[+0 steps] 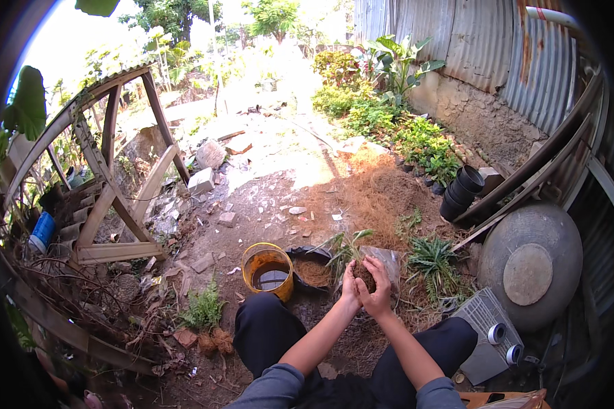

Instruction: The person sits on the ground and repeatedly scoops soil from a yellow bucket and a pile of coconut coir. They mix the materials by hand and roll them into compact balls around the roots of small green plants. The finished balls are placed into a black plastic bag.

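Observation:
Between my cupped hands sits a dark, round root ball of soil and fibre. Its leafy green plant leans up and away to the left. My left hand curves around the near left side, while my right hand wraps the right side with its thumb across the front. Just behind the hands lies a clear plastic bag; its contents are hard to make out. To their left, a black container holds brown fibre. Beside that stands a yellow bucket with dark liquid in it.
Cut leafy plants lie right of my hands. Further right are a wire rack, two tape rolls and a big round grey basin. Stacked black pots stand beyond. A wooden frame and a fern are leftward.

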Action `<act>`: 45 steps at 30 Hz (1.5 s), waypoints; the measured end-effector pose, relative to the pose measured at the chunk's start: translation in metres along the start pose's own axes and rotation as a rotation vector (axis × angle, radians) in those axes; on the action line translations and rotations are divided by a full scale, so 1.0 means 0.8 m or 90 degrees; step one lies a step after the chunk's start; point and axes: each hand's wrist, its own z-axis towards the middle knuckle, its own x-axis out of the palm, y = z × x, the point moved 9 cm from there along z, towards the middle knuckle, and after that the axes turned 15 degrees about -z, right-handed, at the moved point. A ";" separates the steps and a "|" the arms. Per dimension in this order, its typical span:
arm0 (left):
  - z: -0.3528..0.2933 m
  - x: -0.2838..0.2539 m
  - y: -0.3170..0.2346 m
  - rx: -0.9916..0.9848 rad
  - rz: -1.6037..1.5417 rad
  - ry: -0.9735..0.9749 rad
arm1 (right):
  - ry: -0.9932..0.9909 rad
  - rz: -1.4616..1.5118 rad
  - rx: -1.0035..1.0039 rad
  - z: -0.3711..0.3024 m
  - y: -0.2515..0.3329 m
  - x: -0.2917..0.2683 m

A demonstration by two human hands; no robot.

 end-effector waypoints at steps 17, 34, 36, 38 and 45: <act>-0.003 0.034 -0.014 0.051 0.121 0.046 | 0.013 0.050 0.081 0.005 -0.045 0.009; -0.010 0.031 0.010 0.052 0.118 -0.016 | -0.034 0.098 0.180 -0.014 -0.071 0.021; -0.003 0.030 0.004 0.029 0.072 0.026 | -0.005 0.021 0.101 -0.005 -0.042 0.016; 0.002 0.028 -0.004 0.007 0.026 0.068 | 0.019 -0.032 0.040 0.002 -0.031 0.016; -0.004 0.026 -0.003 0.017 0.042 0.037 | 0.054 -0.096 -0.081 0.010 -0.006 0.005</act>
